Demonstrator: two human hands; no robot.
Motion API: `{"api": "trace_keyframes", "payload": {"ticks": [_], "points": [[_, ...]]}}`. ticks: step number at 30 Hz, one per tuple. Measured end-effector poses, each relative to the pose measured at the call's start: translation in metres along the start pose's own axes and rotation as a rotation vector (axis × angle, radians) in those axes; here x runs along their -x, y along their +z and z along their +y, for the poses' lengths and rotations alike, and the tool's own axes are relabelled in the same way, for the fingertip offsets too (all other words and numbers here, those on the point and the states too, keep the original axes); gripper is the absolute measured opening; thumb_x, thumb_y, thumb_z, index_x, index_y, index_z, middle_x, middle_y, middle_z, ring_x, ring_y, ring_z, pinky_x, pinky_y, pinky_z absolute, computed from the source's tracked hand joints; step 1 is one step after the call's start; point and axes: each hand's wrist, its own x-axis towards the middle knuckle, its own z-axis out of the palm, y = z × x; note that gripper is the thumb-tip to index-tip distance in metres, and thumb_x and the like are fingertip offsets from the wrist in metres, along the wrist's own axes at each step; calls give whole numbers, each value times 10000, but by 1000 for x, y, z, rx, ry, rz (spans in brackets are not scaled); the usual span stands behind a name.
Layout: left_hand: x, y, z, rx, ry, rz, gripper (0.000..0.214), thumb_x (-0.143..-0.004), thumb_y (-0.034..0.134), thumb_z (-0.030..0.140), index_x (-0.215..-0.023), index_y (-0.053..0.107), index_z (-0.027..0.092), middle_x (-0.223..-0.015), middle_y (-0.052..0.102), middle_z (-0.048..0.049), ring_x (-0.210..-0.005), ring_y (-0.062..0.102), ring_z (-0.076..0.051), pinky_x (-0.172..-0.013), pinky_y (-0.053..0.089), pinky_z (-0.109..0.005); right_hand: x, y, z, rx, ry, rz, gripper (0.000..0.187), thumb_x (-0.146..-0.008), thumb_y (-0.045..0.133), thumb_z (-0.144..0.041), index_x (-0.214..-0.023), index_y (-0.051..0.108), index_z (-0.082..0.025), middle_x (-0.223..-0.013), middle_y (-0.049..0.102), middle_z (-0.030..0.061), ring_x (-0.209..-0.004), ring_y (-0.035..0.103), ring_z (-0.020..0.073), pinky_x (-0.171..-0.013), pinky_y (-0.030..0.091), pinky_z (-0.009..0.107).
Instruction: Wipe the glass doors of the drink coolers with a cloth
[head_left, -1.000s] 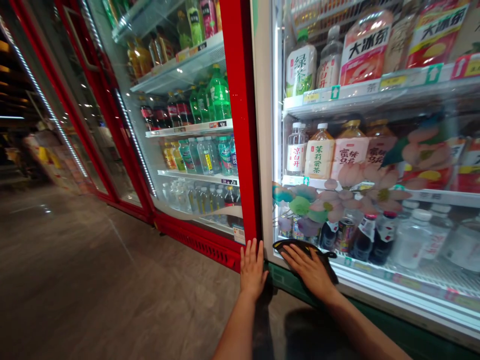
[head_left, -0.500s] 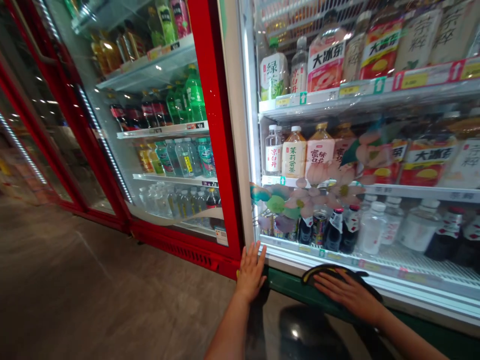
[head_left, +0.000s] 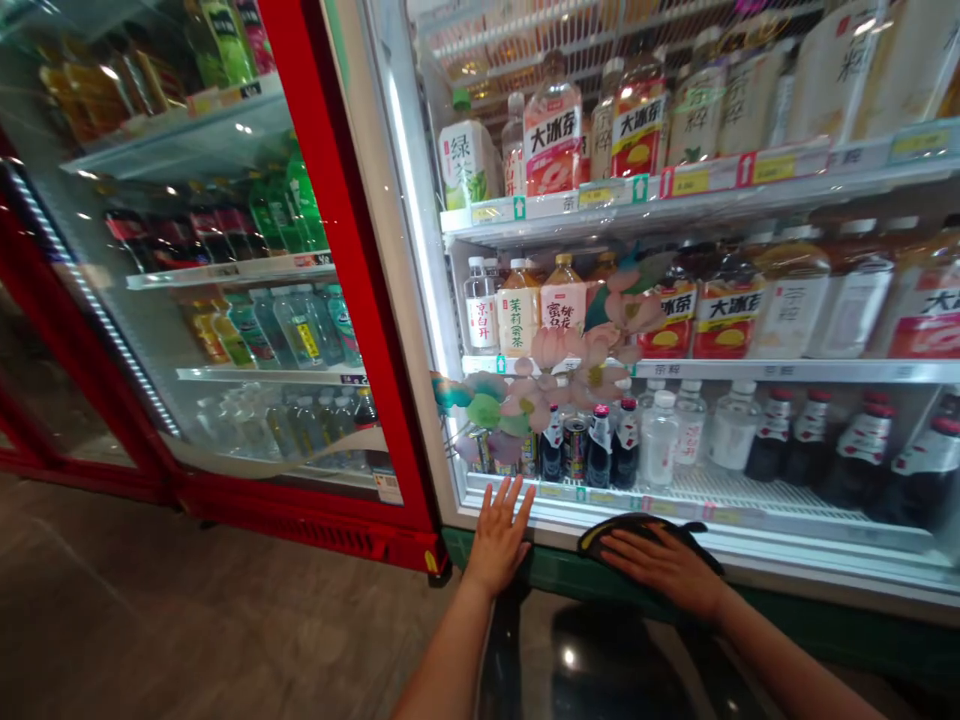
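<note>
My left hand lies flat with fingers spread against the lower left of the white-framed fridge door. My right hand presses flat, fingers stretched out, on a dark cloth with a yellow edge at the door's bottom frame. A flower sticker is on the glass just above both hands. Behind the glass stand bottles of tea and dark bottles on wire shelves.
To the left a red-framed fridge holds green and clear bottles. A green base strip runs under the white door. Grey tiled floor spreads to the left. A dark shiny shape sits between my forearms at the bottom.
The view has swung right. My right hand with the cloth slid rightward along the door's bottom edge, from beside my left hand to farther right. The left hand stayed pressed on the frame.
</note>
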Motion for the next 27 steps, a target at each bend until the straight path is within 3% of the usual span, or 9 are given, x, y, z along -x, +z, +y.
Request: {"api": "trace_keyframes", "payload": {"ticks": [4,6,8,14,18,21,24,27], "points": [[-15,-3,10,-20,15,58,978,-854,672,323,-1604,53,216,-1669,199,-130,-1542,166,-311,-1246,181,-553,-55,7,-22,-25,152,4,625,-960,356,-71,-1530,362,-325,-1532,485,-4,-1412,435,163,-1104,371,416],[-20,-3,15,-27,40,78,952,-860,663,330,-1603,80,212,-1667,207,-133,-1539,178,-313,-1246,180,-550,-67,8,-25,-30,180,12,601,-972,378,-98,-1533,361,-313,-1535,482,8,-1414,432,174,-1124,348,432],[-23,0,21,-31,80,96,923,-864,655,342,-1601,114,212,-1661,228,-131,-1538,185,-308,-1251,167,-543,-48,4,-19,-23,170,12,595,-974,379,-97,-1525,376,-320,-1520,501,-10,-1396,452,158,-1136,333,414],[-43,13,43,-9,252,191,863,-859,651,331,-1589,200,237,-1640,304,-95,-1539,188,-279,-1268,82,-519,65,-28,30,64,242,-54,696,-923,364,-35,-1509,378,-408,-1461,562,-75,-1321,527,142,-1162,300,412],[-68,16,64,30,286,274,808,-871,632,302,-1578,246,242,-1619,349,-99,-1535,206,-276,-1269,85,-521,79,-40,52,142,571,31,724,-908,449,-54,-1501,379,-462,-1445,582,-24,-1358,492,242,-1202,200,572],[-85,14,85,56,298,321,771,-883,619,306,-1570,276,230,-1606,370,-105,-1535,203,-278,-1269,83,-519,81,-29,43,218,909,191,742,-925,516,-141,-1577,249,-376,-1578,412,81,-1467,322,367,-1157,213,700],[-96,11,107,78,358,352,748,-885,603,272,-1564,293,229,-1600,385,-90,-1546,162,-266,-1272,63,-510,91,-12,20,215,1167,295,741,-977,454,-221,-1613,82,-304,-1666,183,132,-1522,144,411,-1096,325,715],[-106,10,127,94,424,353,751,-877,602,246,-1563,296,238,-1601,389,-73,-1554,124,-253,-1274,49,-502,103,-9,16,70,1256,302,650,-1005,369,-259,-1608,132,-314,-1682,129,93,-1539,86,373,-1119,335,676]]}}
